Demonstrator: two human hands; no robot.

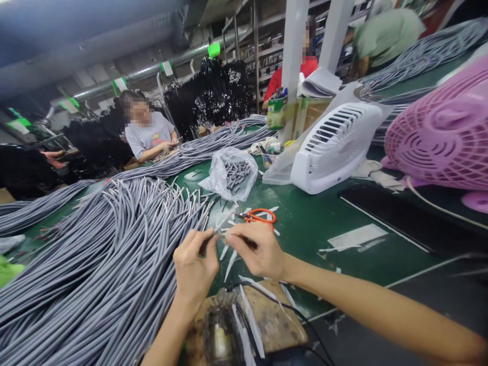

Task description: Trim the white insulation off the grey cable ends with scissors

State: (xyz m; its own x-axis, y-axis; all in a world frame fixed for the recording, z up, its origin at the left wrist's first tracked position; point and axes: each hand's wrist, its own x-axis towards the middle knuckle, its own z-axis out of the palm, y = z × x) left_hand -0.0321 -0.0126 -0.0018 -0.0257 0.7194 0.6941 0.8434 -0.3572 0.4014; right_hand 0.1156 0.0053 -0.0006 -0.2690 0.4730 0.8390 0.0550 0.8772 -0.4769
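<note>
My left hand (197,262) and my right hand (259,249) meet fingertip to fingertip above the green table. Both are closed in a pinch around a small, pale, thin piece, perhaps a wire end, too small and blurred to name. A large bundle of grey cables (114,254) with pale ends lies left of my left hand. Just beyond my right hand are orange-handled scissors (261,216) among white strips (231,265). Farther back stands a clear plastic bag (232,173) holding many short grey pieces.
Below my hands is a worn wooden board (274,315) with a dark metal device (221,333) and a black cord. On the right stand a white fan (335,145) and a pink fan (438,127). A person (148,129) sits across the table.
</note>
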